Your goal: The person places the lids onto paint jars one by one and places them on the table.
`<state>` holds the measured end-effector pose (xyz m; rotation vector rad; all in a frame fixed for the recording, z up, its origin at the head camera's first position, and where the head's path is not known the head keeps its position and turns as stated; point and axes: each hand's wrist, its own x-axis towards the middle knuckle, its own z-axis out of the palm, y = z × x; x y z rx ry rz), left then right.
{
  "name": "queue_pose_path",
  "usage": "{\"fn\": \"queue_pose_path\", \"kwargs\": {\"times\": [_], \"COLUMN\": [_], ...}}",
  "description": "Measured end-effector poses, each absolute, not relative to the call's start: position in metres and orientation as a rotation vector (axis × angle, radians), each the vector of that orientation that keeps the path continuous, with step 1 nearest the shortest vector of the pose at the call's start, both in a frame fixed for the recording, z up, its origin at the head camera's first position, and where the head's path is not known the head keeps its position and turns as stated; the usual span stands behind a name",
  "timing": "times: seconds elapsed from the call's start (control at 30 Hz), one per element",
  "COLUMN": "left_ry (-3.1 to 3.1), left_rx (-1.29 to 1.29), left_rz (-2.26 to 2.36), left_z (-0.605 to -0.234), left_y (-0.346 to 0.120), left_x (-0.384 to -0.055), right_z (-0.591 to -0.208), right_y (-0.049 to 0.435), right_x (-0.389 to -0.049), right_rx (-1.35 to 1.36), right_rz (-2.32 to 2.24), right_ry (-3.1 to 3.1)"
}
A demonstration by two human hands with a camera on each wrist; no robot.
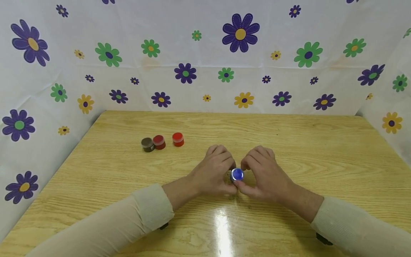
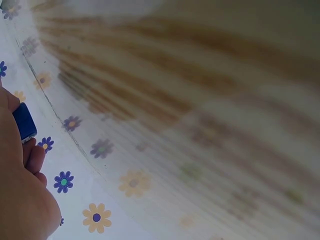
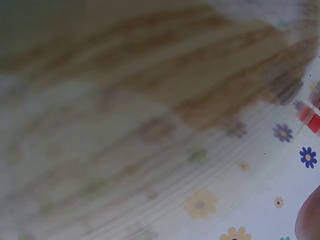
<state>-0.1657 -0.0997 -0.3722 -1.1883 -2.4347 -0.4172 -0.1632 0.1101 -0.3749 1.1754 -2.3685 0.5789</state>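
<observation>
A small round jar with a blue top is between the two hands over the wooden table. My left hand holds it from the left, with curled fingers behind and the thumb in front. From the other side, my right hand pinches it, the thumb at its front edge and the fingers bent at the back. In the left wrist view, the blue jar shows between the fingertips of the left hand. Only a sliver of the right hand appears in the right wrist view.
A dark brown jar and a dark red jar stand side by side at the back left of the table. A bright red jar is just right of them. Flowered white cloth encloses the back and sides.
</observation>
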Motion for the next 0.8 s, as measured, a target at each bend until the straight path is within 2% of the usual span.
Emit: {"fn": "queue_pose_path", "kwargs": {"times": [0.8], "left_ry": [-2.426], "left_rx": [-1.236], "left_rz": [-0.433], "left_z": [-0.3729], "left_y": [-0.0998], "left_x": [-0.1663], "right_z": [-0.376], "right_y": [0.1111], "right_x": [-0.1662], "right_rx": [1.294], "right_rz": [0.626], "right_ry": [-2.25]}}
